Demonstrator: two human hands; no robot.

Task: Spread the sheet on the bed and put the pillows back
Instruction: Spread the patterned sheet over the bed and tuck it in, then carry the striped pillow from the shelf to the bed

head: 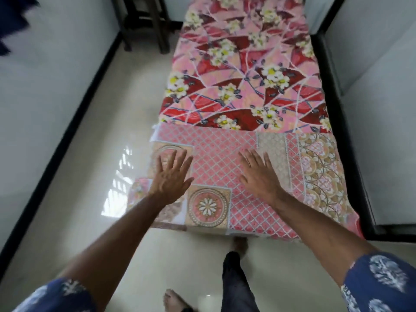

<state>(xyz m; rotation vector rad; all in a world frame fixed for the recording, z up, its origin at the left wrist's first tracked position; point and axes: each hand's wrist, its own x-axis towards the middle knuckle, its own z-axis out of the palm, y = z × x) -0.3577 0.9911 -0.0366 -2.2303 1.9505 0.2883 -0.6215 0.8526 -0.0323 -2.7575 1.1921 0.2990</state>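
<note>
A pink and red sheet [243, 91] with white flowers lies flat along the narrow bed, and its patterned border panel [216, 158] covers the near end. My left hand [172, 174] rests flat on the near left part of the border, fingers spread. Flat on the border's middle lies my right hand [258, 174], fingers apart too. Neither hand holds anything. No pillows are in view.
The dark bed frame [333, 113] runs along the white wall on the right. A dark wooden stool or table [146, 21] stands at the far left beside the bed. Shiny pale floor [94, 176] lies on the left. My feet [239, 244] stand at the bed's foot.
</note>
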